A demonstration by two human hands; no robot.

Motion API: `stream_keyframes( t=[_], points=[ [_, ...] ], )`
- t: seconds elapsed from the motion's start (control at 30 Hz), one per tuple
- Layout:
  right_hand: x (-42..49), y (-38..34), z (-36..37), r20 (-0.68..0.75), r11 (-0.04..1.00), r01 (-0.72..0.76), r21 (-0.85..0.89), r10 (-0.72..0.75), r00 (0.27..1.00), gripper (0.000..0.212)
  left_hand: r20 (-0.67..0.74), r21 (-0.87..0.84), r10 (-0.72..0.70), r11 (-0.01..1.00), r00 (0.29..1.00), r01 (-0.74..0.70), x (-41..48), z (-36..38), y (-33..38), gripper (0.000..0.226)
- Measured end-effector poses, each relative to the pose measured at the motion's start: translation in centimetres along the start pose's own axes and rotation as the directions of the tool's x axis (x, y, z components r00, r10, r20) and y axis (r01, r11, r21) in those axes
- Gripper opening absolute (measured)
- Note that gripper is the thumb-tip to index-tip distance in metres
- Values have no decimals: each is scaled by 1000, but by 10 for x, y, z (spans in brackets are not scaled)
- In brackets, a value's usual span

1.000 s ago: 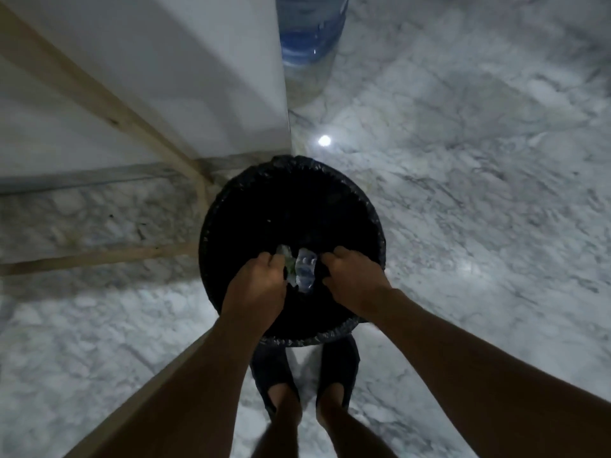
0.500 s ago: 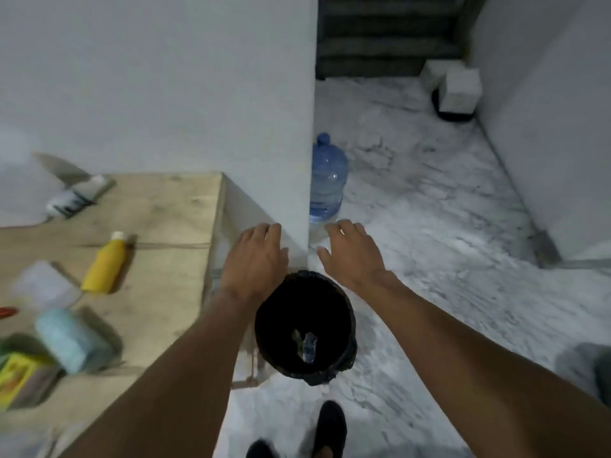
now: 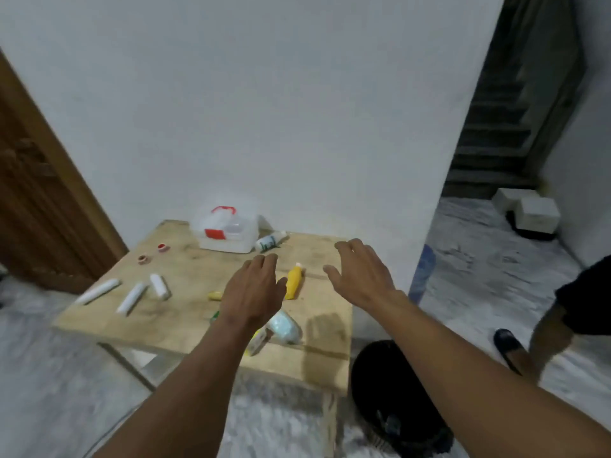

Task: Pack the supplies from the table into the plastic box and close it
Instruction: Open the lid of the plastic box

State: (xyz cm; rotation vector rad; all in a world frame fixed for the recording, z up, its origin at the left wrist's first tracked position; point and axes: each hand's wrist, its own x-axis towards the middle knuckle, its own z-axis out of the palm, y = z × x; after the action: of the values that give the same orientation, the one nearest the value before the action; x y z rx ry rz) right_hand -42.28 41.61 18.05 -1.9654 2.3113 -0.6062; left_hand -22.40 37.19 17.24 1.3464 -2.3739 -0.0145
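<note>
A clear plastic box (image 3: 228,233) with a red latch and handle stands at the back of the wooden table (image 3: 327,358). Beside it lies a white bottle (image 3: 269,241). A yellow bottle (image 3: 293,281), a pale blue roll (image 3: 285,326), three white tubes (image 3: 132,296) and two small red caps (image 3: 152,253) are spread over the tabletop. My left hand (image 3: 253,292) hovers above the table's middle, fingers apart and empty. My right hand (image 3: 358,274) hangs open over the table's right edge, also empty.
A black bin (image 3: 393,401) lined with a bag stands on the marble floor by the table's right front corner. Another person's leg and shoe (image 3: 515,348) are at the right. A blue water jug (image 3: 421,276) sits behind the wall corner, with a wooden door (image 3: 36,206) left.
My view has swung up and left from the bin to the table. Both hands let go of the clear wrapper into the bin and rose, open, over the tabletop.
</note>
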Motion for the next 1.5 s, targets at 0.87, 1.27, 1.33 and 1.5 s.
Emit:
stream_keyframes(
  t=[0.87,1.27,1.33,1.5],
  points=[
    [228,-203,206,241,993,-30,116,1,971,44,54,-10,-252,967,966,253,109,29,-333,44],
    [276,-242,294,279,319,-570,757,630,724,11,212,-512,-219,805,952,300,235,115,-418,65],
    [282,-248,308,356,39,-522,852,688,633,10,266,-561,-182,769,947,305,251,132,-433,71],
    [299,-261,329,505,-392,-323,861,727,465,35,315,-592,46,790,948,159,264,163,-460,79]
  ],
)
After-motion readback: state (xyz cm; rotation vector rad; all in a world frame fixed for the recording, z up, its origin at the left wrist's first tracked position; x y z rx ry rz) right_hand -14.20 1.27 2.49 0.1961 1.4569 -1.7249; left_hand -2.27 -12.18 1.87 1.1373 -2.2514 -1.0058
